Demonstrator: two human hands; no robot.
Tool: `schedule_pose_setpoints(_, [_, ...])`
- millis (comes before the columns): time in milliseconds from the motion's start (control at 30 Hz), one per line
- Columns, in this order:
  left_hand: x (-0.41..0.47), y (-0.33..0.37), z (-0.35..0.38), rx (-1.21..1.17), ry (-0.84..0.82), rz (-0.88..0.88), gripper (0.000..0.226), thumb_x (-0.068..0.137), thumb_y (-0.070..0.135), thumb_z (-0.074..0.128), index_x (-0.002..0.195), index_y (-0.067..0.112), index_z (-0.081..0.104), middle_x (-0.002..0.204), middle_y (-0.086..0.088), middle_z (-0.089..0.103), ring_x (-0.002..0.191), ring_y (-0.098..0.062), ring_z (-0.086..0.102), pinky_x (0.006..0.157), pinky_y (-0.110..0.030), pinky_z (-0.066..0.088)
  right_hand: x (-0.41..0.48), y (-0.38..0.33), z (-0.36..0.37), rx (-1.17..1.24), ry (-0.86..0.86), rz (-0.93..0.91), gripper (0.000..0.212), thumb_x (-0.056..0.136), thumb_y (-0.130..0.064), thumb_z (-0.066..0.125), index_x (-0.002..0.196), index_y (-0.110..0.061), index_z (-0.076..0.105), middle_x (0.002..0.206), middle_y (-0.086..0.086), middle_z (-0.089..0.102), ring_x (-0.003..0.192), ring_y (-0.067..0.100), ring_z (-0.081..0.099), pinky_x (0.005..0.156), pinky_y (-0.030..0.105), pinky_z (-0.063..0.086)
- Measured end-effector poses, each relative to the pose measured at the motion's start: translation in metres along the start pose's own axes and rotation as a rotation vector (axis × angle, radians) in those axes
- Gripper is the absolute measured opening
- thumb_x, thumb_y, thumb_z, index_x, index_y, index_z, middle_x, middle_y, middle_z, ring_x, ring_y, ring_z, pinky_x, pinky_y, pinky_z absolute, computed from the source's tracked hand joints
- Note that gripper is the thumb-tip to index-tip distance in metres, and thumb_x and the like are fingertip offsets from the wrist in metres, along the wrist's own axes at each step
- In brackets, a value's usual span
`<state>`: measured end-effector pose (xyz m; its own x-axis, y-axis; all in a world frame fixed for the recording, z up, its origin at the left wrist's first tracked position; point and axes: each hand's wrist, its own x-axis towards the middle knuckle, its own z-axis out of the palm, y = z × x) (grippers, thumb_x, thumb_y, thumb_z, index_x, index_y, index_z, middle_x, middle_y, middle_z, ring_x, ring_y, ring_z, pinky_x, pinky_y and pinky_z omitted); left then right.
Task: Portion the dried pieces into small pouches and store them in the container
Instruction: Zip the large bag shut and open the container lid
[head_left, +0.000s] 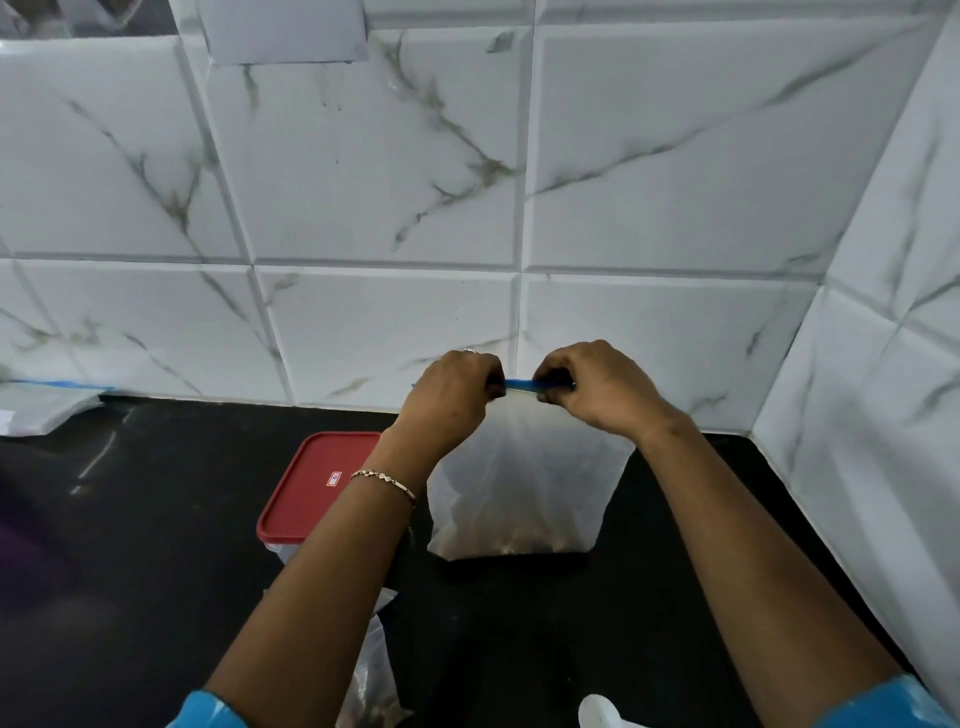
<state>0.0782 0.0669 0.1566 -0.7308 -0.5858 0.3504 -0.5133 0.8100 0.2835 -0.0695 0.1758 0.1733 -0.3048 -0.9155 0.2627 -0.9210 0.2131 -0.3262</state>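
A clear zip pouch (524, 488) with a blue seal strip hangs upright over the black counter, brown dried pieces settled in its bottom. My left hand (452, 397) pinches the left end of the blue strip and my right hand (592, 389) pinches the right end, both with curled fingers. A clear container with a red lid (317, 483) stands just left of the pouch, partly hidden behind my left forearm. Another clear bag with brownish pieces (371, 680) lies low in view, under my left arm.
The black counter (145, 545) meets white marbled wall tiles at the back and on the right, forming a corner. A stack of flat clear bags with blue strips (47, 405) lies at the far left. A white object (602, 714) peeks in at the bottom edge.
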Motion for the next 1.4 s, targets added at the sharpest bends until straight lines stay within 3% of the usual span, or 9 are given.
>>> schedule_pose_setpoints(100, [0.001,-0.004,0.002,-0.019,0.014,-0.002,0.009,0.094,0.015,0.058,0.097,0.015,0.066,0.094,-0.005,0.064,0.086,-0.023,0.058,0.078,-0.039,0.051,-0.004,0.014,-0.007,-0.036,-0.007,0.049,0.011,0.085,-0.032,0.072,0.093,-0.025,0.071,0.089,-0.010,0.067,0.077,0.007,0.059,0.060,0.018,0.038])
schedule_pose_setpoints(300, [0.014,-0.012,-0.005,-0.063,-0.023,-0.022,0.007,0.090,0.014,0.064,0.095,0.016,0.069,0.096,-0.005,0.066,0.088,-0.020,0.059,0.080,-0.037,0.052,-0.004,0.017,-0.003,-0.016,0.094,0.068,0.018,0.079,-0.042,0.075,0.078,-0.028,0.064,0.075,-0.015,0.063,0.071,0.007,0.058,0.056,0.020,0.037])
schedule_pose_setpoints(400, [0.018,-0.020,-0.007,-0.075,-0.033,-0.042,0.008,0.090,0.013,0.065,0.096,0.014,0.069,0.095,-0.005,0.066,0.088,-0.021,0.060,0.081,-0.035,0.051,0.000,0.024,-0.006,0.013,0.042,0.074,0.006,0.083,-0.029,0.074,0.087,-0.026,0.070,0.082,-0.015,0.065,0.078,0.006,0.060,0.062,0.020,0.041])
schedule_pose_setpoints(600, [0.026,-0.036,0.001,-0.050,-0.012,-0.081,0.009,0.093,0.013,0.058,0.098,0.017,0.065,0.096,-0.004,0.068,0.088,-0.022,0.061,0.081,-0.039,0.052,0.012,0.043,-0.002,0.051,0.030,0.051,0.013,0.091,-0.018,0.064,0.103,-0.020,0.070,0.098,-0.005,0.066,0.088,0.012,0.060,0.079,0.027,0.049])
schedule_pose_setpoints(833, [0.048,-0.044,0.009,0.082,0.166,-0.093,0.015,0.099,0.023,0.050,0.107,0.018,0.061,0.102,-0.004,0.059,0.088,-0.027,0.057,0.070,-0.035,0.041,0.043,0.045,-0.002,-0.084,0.160,0.003,0.018,0.098,-0.018,0.051,0.110,-0.014,0.064,0.104,0.002,0.060,0.093,0.021,0.057,0.078,0.034,0.047])
schedule_pose_setpoints(967, [0.052,-0.051,0.010,0.098,0.258,-0.093,0.015,0.099,0.023,0.049,0.106,0.015,0.059,0.101,-0.005,0.061,0.086,-0.030,0.057,0.073,-0.037,0.040,0.048,0.049,0.000,-0.114,0.213,0.001,0.017,0.099,-0.029,0.049,0.105,-0.016,0.058,0.094,-0.003,0.058,0.081,0.018,0.052,0.067,0.031,0.039])
schedule_pose_setpoints(1133, [0.029,-0.058,0.011,0.048,0.159,-0.131,0.019,0.099,0.036,0.048,0.105,0.019,0.056,0.090,0.004,0.066,0.082,-0.024,0.060,0.068,-0.036,0.048,0.027,0.063,0.010,0.203,0.175,0.004,0.019,0.094,-0.032,0.060,0.096,-0.013,0.059,0.085,-0.002,0.067,0.080,0.016,0.062,0.069,0.030,0.047])
schedule_pose_setpoints(1300, [-0.013,-0.067,0.018,-0.539,-0.201,-0.187,0.012,0.090,0.019,0.066,0.099,0.012,0.063,0.081,0.003,0.074,0.071,-0.015,0.070,0.075,-0.036,0.057,-0.012,0.082,0.041,0.652,0.086,0.126,0.019,0.087,-0.034,0.069,0.087,-0.018,0.060,0.090,0.003,0.065,0.083,0.013,0.062,0.079,0.031,0.047])
schedule_pose_setpoints(1400, [-0.037,-0.076,0.025,-0.785,-0.291,-0.246,0.019,0.084,0.011,0.072,0.100,0.001,0.069,0.086,-0.008,0.073,0.076,-0.018,0.066,0.079,-0.034,0.055,-0.038,0.086,0.062,0.749,0.077,0.233,0.019,0.089,-0.035,0.065,0.091,-0.018,0.059,0.081,-0.003,0.056,0.070,0.008,0.050,0.064,0.021,0.040])
